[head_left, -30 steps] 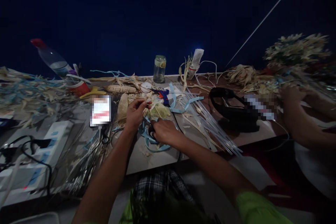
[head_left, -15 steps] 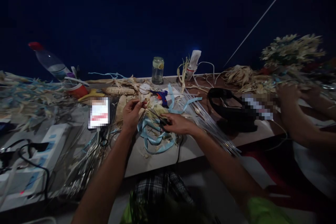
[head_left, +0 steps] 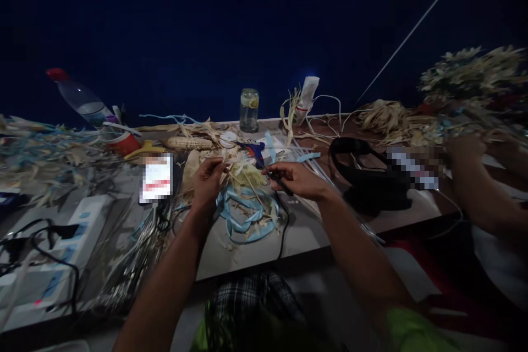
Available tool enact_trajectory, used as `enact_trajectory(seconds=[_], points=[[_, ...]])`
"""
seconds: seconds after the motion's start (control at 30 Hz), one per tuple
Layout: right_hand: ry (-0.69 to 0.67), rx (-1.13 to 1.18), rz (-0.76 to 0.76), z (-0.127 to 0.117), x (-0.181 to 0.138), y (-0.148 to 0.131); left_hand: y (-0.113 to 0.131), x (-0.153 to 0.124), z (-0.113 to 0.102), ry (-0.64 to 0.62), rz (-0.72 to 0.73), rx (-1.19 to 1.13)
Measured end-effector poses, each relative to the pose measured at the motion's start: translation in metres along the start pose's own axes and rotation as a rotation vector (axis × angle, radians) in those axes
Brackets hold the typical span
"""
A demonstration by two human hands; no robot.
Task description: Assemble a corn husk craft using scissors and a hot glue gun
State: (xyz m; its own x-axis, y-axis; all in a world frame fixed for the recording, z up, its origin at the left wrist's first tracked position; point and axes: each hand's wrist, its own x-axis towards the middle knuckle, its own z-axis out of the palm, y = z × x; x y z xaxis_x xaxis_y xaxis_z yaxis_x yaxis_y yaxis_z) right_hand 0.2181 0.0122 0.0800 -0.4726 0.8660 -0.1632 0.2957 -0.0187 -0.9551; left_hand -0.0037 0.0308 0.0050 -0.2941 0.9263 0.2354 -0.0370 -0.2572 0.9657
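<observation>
My left hand [head_left: 209, 179] is closed in a pinch on a small pale piece that looks like corn husk; its far end blends into the clutter. In my right hand [head_left: 299, 179] are black-handled scissors [head_left: 282, 182], tilted, their tips near the glue gun and mostly lost in shadow. The blue glue gun [head_left: 256, 151] lies just beyond both hands, with a black cord [head_left: 284, 225] running toward the table's front edge. Between my forearms lies a loose coil of light blue ribbon [head_left: 243, 223], with pale yellowish husk [head_left: 247, 175] above it.
A glass jar [head_left: 249, 110] and a corn cob [head_left: 187, 143] stand and lie at the back. To the left are a phone [head_left: 157, 179], wire stems [head_left: 140, 253] and a power strip [head_left: 78, 231]. On the right, black headphones [head_left: 350, 165] lie before a co-worker's arm [head_left: 478, 187].
My right hand has moved right and slightly away from my left hand, taking the scissors with it. My left hand stays nearly in place.
</observation>
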Motion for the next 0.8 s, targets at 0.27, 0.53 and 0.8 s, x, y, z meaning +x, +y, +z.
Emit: enact_trajectory(seconds=[0.27, 0.53, 0.8], points=[[-0.097, -0.139, 0.073, -0.006, -0.006, -0.006, -0.005, 0.001, -0.005, -0.045, 0.157, 0.193], [-0.148, -0.205, 0.124, -0.007, -0.010, -0.007, -0.008, 0.003, -0.010, -0.066, 0.302, 0.385], [-0.164, -0.202, 0.151, -0.007, -0.009, -0.008, -0.007, 0.004, -0.012, -0.054, 0.388, 0.482]])
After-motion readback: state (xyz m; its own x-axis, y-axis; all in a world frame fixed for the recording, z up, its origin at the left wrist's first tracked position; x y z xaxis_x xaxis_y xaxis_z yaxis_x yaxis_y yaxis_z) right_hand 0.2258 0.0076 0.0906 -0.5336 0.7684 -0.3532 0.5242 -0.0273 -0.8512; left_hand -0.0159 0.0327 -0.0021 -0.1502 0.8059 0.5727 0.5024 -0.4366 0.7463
